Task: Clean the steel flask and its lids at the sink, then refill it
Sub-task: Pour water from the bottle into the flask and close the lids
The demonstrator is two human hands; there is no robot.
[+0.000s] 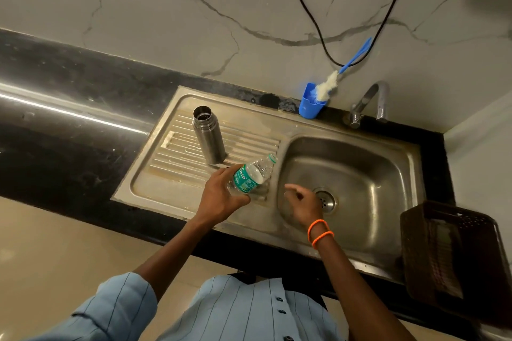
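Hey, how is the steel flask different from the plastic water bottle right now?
The steel flask stands upright on the draining board; the plastic bottle is tilted in the left hand. The flask is opaque metal, the bottle clear with a green label. Nothing touches the flask, while fingers wrap the bottle. The flask's mouth is open; whether the bottle's cap is on, I cannot tell.

At frame centre the left grip (221,196) holds a tilted plastic water bottle (250,176) over the draining board. The open steel flask (208,138) stands upright just above it. The right grip (303,203) hovers, fingers loosely curled, over the sink basin (368,174).
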